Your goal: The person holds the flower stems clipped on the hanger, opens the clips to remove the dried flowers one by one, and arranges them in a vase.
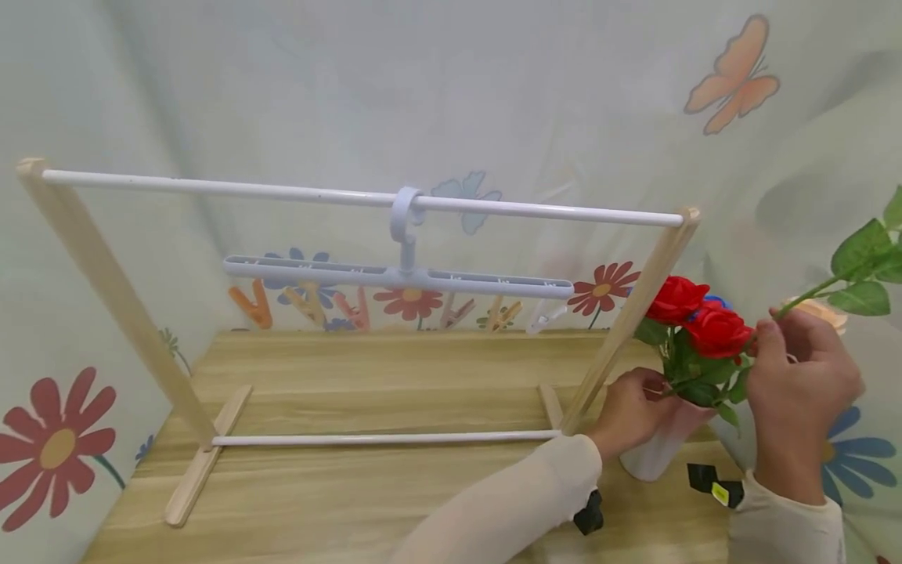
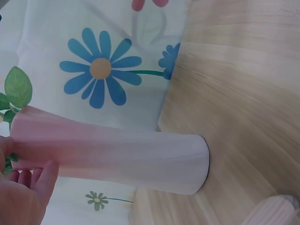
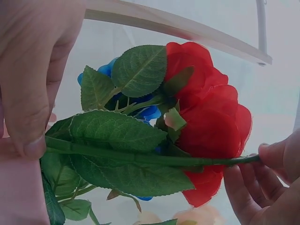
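A pink-and-white vase [image 2: 112, 150] stands on the table at the right, holding red artificial roses [image 1: 719, 329], a partly hidden blue flower [image 3: 152, 112] and green leaves. My left hand [image 1: 634, 411] is at the vase's rim, its thumb and fingers pinching the lower part of a long green flower stem [image 3: 126, 155]. Higher up, beside the red roses, my right hand [image 1: 803, 376] pinches the same stem between thumb and fingertips. Beyond that hand the stem slants up to the right with several leaves [image 1: 863, 270]; its top lies outside the head view.
Left of the vase stands a wooden rack with a white top rod [image 1: 282, 190]. From the rod hangs a pale blue hanger [image 1: 402, 276] with several coloured clips [image 1: 352, 309] below it. A peach flower [image 1: 817, 313] shows behind my right hand. Printed cloth surrounds the wooden table [image 1: 395, 384].
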Tool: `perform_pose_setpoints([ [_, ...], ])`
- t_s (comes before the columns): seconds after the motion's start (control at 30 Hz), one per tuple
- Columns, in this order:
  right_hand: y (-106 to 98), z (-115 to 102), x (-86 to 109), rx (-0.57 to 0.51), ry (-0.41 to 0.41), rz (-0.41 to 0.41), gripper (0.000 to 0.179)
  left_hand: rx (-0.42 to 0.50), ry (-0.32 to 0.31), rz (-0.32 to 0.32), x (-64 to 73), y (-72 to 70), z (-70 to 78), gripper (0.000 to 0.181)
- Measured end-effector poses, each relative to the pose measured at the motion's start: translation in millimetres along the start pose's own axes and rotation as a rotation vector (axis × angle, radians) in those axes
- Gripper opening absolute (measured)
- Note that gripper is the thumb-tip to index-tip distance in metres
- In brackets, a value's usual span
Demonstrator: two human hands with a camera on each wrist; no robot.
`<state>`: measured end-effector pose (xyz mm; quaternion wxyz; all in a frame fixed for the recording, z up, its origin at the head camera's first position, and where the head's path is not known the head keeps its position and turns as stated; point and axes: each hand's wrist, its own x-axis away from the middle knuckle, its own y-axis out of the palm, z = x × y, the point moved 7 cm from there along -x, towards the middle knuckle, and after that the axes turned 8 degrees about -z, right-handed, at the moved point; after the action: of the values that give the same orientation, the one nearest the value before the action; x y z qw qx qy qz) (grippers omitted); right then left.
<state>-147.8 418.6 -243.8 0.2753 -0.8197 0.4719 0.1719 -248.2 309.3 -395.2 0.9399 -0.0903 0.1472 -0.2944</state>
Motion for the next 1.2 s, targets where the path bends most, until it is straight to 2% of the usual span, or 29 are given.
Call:
perform_pose_setpoints([
  [0.07, -1.2, 0.6, 0.2, 0.000, 0.003, 0.010, 0.024, 0.003, 0.001, 0.003, 0.5, 0.9, 0.4, 0.025],
  [0.3, -0.4, -4.9, -1.6, -0.021, -0.086, 0.034, 0.022, -0.003, 0.036, 0.038, -2.0, -2.9, 5.7, 0.024],
  [0.53, -6.6, -14.5, 1.9, -0.041, -0.076, 0.069, 0.021, -0.007, 0.033, 0.032, -3.1, -4.1, 4.0, 0.023],
  [0.77, -11.5, -20.9, 4.0, -0.051, -0.112, 0.097, 0.020, -0.047, 0.046, 0.045, -4.8, -7.6, 2.6, 0.022],
  [0.93, -5.3, -13.0, 2.1, -0.002, -0.110, 0.062, 0.023, -0.042, 0.030, 0.034, -5.1, -11.2, 4.3, 0.023],
  [1.2, 6.5, 12.0, 8.0, 0.116, -0.098, -0.021, 0.025, -0.023, 0.019, 0.008, -1.8, -11.3, 3.1, 0.023],
])
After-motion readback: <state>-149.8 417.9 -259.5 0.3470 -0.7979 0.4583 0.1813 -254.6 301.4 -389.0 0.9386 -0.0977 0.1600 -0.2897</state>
